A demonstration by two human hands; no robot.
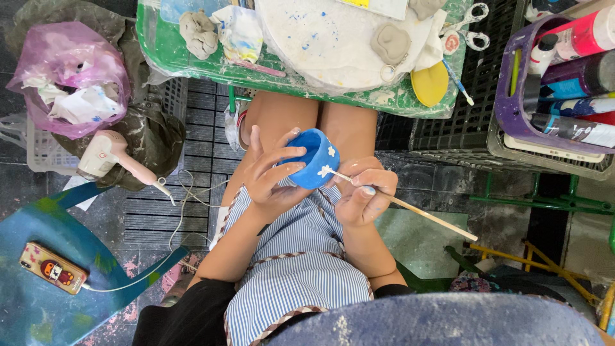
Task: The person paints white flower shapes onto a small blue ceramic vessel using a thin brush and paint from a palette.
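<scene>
My left hand [272, 174] grips a small blue clay cup [314, 159] over my lap, fingers wrapped around its rim and side. White flower shapes are painted on the cup's side. My right hand [365, 192] pinches a thin wooden-handled brush [423, 214], whose white-tipped end touches one of the flowers on the cup. The brush handle points away to the lower right. I sit in a blue-and-white striped garment with my bare knees under a table edge.
A green tray table [192, 61] ahead carries a white round board, grey clay lumps [198, 32], scissors [467, 29] and a yellow dish [429, 83]. A purple basket of paint bottles [564, 77] stands right. Left: pink bag [70, 77], hair dryer [109, 154], blue chair with phone [54, 268].
</scene>
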